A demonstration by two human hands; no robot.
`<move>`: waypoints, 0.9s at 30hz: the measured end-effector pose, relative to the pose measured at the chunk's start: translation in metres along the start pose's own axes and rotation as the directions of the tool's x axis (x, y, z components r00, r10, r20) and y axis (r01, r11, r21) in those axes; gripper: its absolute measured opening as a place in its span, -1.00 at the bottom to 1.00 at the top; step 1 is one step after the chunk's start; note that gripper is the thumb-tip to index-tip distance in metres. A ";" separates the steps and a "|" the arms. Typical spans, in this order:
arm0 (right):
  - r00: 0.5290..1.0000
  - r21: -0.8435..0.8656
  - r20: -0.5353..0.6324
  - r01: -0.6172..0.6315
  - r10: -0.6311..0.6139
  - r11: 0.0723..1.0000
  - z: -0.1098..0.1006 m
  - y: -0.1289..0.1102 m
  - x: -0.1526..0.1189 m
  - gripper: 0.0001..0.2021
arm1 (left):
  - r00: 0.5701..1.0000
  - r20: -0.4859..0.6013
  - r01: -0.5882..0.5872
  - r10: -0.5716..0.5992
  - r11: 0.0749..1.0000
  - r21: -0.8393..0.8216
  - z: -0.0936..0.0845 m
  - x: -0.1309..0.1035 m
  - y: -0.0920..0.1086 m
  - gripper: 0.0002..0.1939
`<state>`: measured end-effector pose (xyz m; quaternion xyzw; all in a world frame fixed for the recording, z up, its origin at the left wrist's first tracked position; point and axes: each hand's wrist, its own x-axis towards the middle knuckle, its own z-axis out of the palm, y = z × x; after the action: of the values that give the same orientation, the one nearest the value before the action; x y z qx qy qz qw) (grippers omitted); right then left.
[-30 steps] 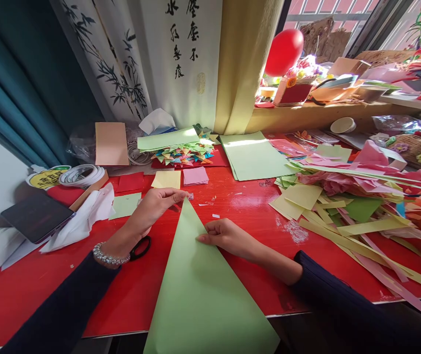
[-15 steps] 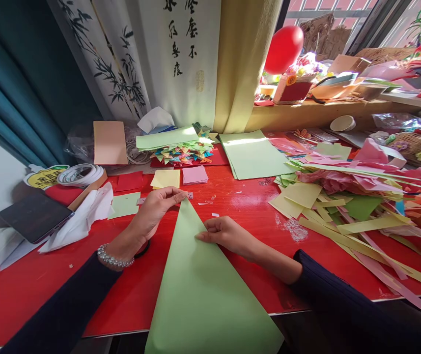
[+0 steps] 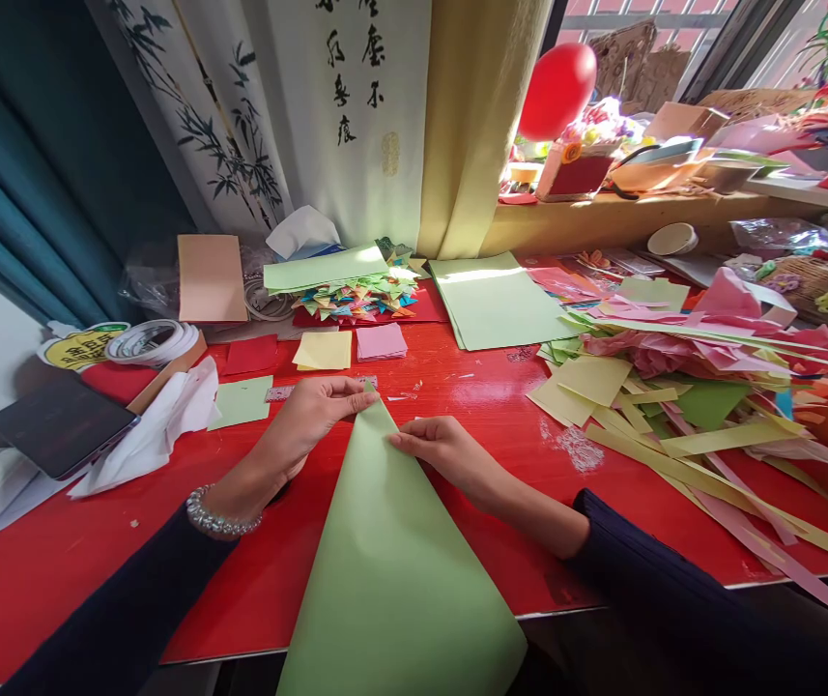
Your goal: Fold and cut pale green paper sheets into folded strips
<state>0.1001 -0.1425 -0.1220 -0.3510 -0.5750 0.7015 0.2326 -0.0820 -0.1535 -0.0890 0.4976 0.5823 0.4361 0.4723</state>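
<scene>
A large light green paper sheet (image 3: 391, 561) lies folded into a long triangle on the red table (image 3: 500, 406), its wide end hanging over the near edge. My left hand (image 3: 312, 416) pinches the pointed far tip of the sheet. My right hand (image 3: 442, 449) presses the sheet's right edge a little below the tip, fingers curled on the paper. A beaded bracelet (image 3: 221, 517) sits on my left wrist.
Several green sheets (image 3: 493, 304) and a pile of small folded coloured pieces (image 3: 356, 290) lie at the back. Paper strips and scraps (image 3: 703, 406) crowd the right side. A phone (image 3: 58, 420), tape rolls (image 3: 149, 340) and white tissue (image 3: 159, 425) sit at the left.
My right hand has slid up the sheet's right edge toward the tip. The lower part of the sheet has curled inward. The scissors under my left forearm are now hidden.
</scene>
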 end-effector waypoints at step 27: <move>0.992 0.137 0.091 -0.096 0.083 0.986 0.002 -0.001 -0.006 -0.67 | 0.999 -0.030 0.023 -0.022 0.998 0.055 -0.003 -0.002 -0.001 -0.67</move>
<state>0.1021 -0.1482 -0.1193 -0.3289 -0.5170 0.7645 0.2003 -0.0852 -0.1554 -0.0897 0.4974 0.6067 0.4219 0.4544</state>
